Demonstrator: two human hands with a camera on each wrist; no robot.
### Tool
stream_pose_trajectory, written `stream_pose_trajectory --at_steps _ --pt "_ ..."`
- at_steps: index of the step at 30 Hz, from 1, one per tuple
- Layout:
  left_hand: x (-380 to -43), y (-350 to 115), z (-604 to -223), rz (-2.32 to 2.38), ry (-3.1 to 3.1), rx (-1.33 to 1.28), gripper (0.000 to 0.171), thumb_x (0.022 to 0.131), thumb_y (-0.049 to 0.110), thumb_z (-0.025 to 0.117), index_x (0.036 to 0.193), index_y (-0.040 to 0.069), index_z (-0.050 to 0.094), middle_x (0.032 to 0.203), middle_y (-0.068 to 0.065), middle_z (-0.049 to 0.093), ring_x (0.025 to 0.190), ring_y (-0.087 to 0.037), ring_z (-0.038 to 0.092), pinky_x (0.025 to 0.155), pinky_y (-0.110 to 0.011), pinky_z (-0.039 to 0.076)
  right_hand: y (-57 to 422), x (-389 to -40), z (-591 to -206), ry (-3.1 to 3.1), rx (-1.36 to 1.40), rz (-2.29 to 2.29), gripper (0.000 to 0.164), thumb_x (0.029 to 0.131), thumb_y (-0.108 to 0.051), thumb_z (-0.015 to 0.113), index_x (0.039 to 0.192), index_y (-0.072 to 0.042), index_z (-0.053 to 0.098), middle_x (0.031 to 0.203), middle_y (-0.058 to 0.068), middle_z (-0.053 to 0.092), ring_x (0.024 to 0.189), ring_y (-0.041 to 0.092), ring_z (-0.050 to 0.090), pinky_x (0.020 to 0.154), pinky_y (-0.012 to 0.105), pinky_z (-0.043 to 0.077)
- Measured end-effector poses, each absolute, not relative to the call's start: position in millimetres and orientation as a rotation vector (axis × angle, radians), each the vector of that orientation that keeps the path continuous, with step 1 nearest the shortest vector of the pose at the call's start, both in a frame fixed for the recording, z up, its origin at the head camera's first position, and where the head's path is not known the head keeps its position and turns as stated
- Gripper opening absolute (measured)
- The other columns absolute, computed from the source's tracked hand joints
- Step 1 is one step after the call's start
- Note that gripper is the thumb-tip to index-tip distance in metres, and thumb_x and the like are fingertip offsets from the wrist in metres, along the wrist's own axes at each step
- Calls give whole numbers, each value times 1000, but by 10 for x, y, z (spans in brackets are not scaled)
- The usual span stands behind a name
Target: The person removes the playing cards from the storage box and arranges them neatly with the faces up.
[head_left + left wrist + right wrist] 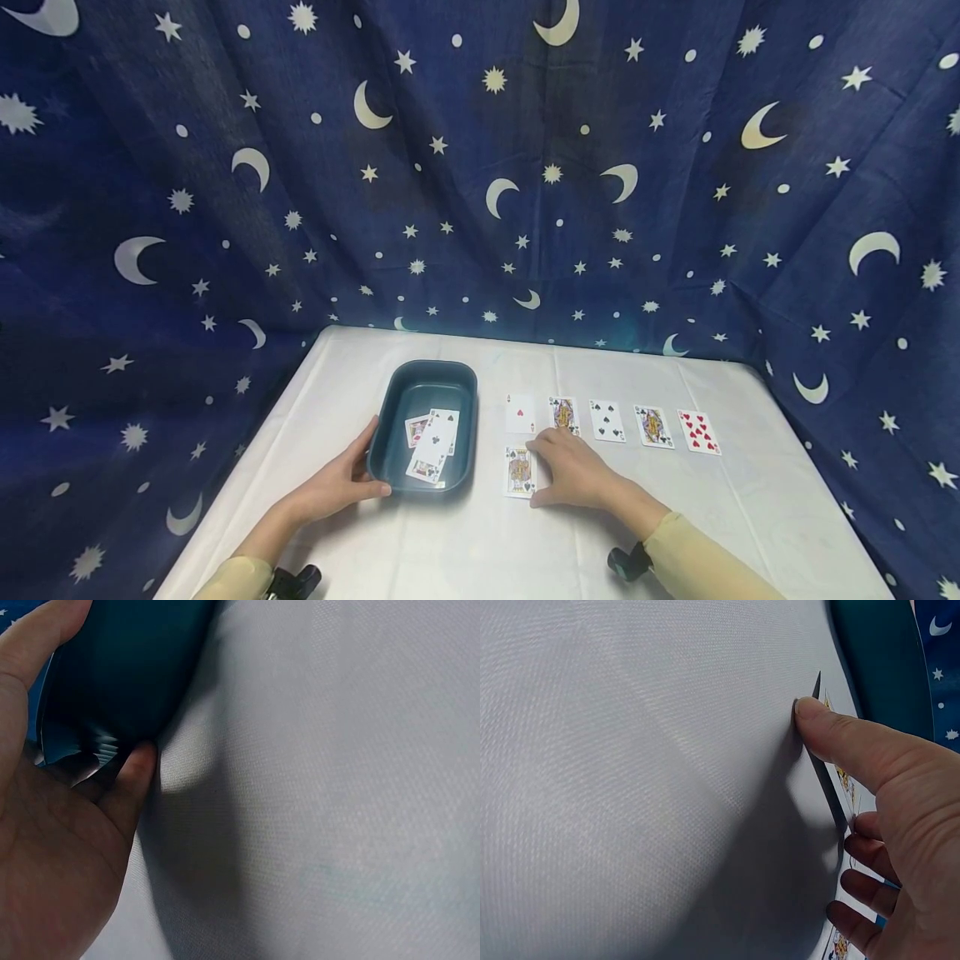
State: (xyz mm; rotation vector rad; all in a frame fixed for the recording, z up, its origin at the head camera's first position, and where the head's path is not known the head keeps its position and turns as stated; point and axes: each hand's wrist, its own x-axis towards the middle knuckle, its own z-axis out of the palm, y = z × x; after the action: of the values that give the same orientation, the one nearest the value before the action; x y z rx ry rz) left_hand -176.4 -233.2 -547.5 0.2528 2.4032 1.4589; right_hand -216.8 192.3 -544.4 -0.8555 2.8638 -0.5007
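My right hand (573, 468) pinches a face card (520, 472) by its right side, thumb at the near corner and a fingertip at the far one. In the right wrist view the card is almost edge-on and tilted, its shadow on the white cloth. My left hand (341, 477) holds the left near corner of a dark teal plastic bin (468, 417), thumb on the near side and fingers along the left wall. Inside the bin lie overlapping playing cards, a club card (437, 435) on top.
Beyond my right hand, a row of face-up cards runs rightward: an ace of hearts (521, 414), a face card (563, 412), a black spot card (607, 421), another face card (654, 427) and a heart card (699, 432). A blue moon-and-star curtain (450, 192) surrounds the white-covered table (750, 517).
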Motion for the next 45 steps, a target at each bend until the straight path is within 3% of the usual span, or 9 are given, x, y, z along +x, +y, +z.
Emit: stream_pose_trajectory --at_steps 37,45 --pt "-1758 -2332 -5462 1453 2397 259 117 84 31 86 166 27 2 171 -15 5 150 -42 27 112 -45 42 1933 -2183 -5454 2849 -829 -524 90 66 -53 91 139 -8 62 134 6 57 130 30 50 113 53 39" --pt "-1758 -2328 -5427 1479 2377 265 118 84 27 87 167 22 3 170 -19 8 145 -44 36 110 -46 45 1948 -2238 -5369 2872 -858 -562 85 78 -52 84 145 -8 55 137 6 59 131 28 51 115 47 39"
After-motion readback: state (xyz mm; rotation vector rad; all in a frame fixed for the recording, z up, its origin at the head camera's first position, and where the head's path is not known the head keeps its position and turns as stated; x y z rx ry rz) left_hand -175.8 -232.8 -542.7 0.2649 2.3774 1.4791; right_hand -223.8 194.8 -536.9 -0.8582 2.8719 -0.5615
